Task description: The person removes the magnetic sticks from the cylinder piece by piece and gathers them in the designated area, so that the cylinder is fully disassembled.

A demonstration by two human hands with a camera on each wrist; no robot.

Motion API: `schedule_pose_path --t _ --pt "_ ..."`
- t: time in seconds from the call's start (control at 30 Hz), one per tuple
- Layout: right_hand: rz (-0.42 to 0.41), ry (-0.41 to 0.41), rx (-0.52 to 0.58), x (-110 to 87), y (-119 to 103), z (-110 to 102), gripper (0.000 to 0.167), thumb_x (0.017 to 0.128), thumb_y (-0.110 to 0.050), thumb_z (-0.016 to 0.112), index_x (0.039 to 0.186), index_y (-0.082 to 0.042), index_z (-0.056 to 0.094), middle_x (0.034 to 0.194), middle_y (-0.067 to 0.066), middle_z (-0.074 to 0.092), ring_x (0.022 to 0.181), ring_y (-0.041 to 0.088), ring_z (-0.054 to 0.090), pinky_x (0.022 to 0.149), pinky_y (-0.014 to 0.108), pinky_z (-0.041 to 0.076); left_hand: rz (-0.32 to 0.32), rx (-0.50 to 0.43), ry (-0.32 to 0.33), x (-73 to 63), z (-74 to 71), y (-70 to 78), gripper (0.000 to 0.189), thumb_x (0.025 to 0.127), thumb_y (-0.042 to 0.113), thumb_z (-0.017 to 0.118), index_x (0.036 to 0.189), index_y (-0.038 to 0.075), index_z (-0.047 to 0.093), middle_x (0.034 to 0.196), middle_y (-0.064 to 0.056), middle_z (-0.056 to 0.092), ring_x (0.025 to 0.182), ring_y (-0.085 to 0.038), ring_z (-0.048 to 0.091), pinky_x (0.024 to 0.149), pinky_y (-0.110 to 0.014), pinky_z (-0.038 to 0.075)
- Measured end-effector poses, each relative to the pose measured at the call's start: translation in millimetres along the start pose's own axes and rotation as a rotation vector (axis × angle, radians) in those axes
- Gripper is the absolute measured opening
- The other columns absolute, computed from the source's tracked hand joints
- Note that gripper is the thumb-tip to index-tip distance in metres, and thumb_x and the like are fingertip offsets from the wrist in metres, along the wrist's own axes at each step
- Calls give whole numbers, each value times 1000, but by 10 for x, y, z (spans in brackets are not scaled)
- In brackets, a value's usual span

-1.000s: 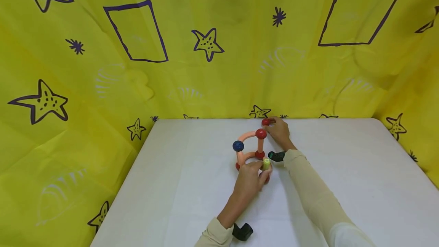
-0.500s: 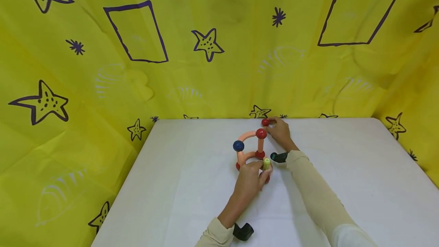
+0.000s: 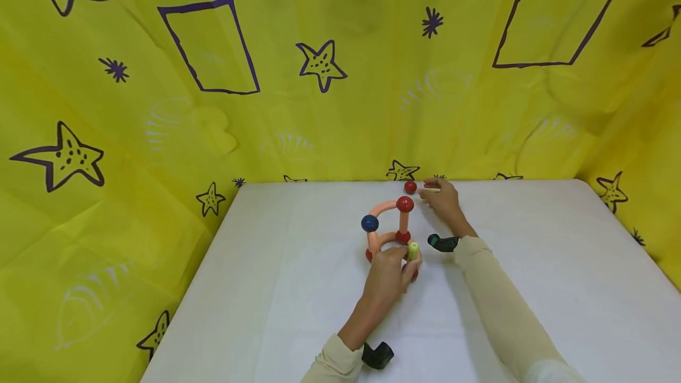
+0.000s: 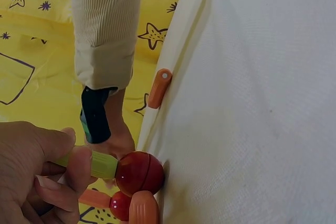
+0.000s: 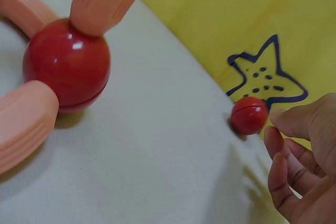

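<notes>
Soft light is spread across the head view, a faint shadow (image 3: pixel 472 312) cast beside the right sleeve (image 3: pixel 502 306), lower right; upper left, right-wrist view, glints are caught on the large red ball (image 5: pixel 66 66).

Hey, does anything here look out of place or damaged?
No visible damage. The red ball by the right hand sits apart from the joined pieces, near the far edge of the table, where it might roll off.

Right fingers (image 5: pixel 280 179) — drawn back from red ball (image 5: pixel 249 116).
</notes>
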State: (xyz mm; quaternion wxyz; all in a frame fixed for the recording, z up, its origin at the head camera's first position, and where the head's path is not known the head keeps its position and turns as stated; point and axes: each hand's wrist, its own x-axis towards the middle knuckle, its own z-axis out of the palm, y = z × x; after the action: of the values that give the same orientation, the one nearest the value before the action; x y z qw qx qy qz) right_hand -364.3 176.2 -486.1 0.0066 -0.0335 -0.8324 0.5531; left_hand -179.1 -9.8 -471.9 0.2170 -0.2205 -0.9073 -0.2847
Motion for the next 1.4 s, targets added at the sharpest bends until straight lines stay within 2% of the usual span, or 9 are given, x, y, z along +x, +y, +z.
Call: schedule_pose_path --t 0.23,0.3,0.47,0.6,0.7,0.87,1.1,1.23,1.4 --pt "-28 89 4 -171 -233 -188 39 95 -24 62 127 -2 58 120 17 61 98 30 66 69 14 47 -11 -9 -2 11 4 -19 19 90 27 71 90 7 73 78 1 71 69 -6 61 59 -5 41" --pt "-47 111 32 -261 -297 -241 37 96 -23 62 125 -2 60 115 14 63 94 27 68 69 14 49 -4 -10 1 9 6 -19 19 91 26 70 90 7 73 78 2 71 66 -4 57 57 -4 37" --pt "-143 130 69 -538 -429 -370 36 96 -29 62 119 -2 63 94 -5 63 73 5 65 66 15 50 27 -16 17 0 25 -24 17 91 23 69 87 7 72 75 3 71 63 -1 50 54 -3 32" --pt "-272 110 56 -793 -543 -482 39 97 -33 60 116 0 63 86 -13 63 72 6 62 67 15 50 43 -15 25 5 32 -26 15 90 21 71 88 7 72 75 3 71 64 -1 50 54 -3 32" --pt "-370 49 33 -992 -630 -560 36 98 -30 59 115 1 63 85 -12 63 72 8 60 66 17 50 39 -14 25 14 29 -21 16 89 22 72 91 6 73 76 3 71 65 -2 52 55 -3 34" --pt "-502 -133 -22 -1296 -742 -587 18 98 -14 59 110 -3 65 90 -3 64 72 14 58 64 22 50 -10 -36 2 24 19 -5 19 90 24 71 91 5 73 77 0 70 67 -4 56 58 -3 39" --pt "-605 -378 -64 -1411 -596 -418 17 93 -8 64 109 -13 67 96 2 66 75 15 58 62 25 49 -13 -73 16 43 19 -30 12 90 17 69 88 6 70 78 0 68 68 -6 53 59 -6 39" --pt "-644 -453 -82 -1437 -470 -314 19 90 -7 68 109 -9 67 97 2 68 76 12 57 59 25 47 -10 -80 23 21 22 -14 12 89 18 70 86 6 68 77 -1 67 66 -5 54 58 -7 39" --pt "-659 -471 -82 -1476 -377 -251 22 87 -8 72 108 -7 67 97 1 68 74 10 57 56 25 46 -27 -94 11 -16 44 -4 12 89 19 70 89 6 68 76 -2 67 64 -2 50 56 -7 38"
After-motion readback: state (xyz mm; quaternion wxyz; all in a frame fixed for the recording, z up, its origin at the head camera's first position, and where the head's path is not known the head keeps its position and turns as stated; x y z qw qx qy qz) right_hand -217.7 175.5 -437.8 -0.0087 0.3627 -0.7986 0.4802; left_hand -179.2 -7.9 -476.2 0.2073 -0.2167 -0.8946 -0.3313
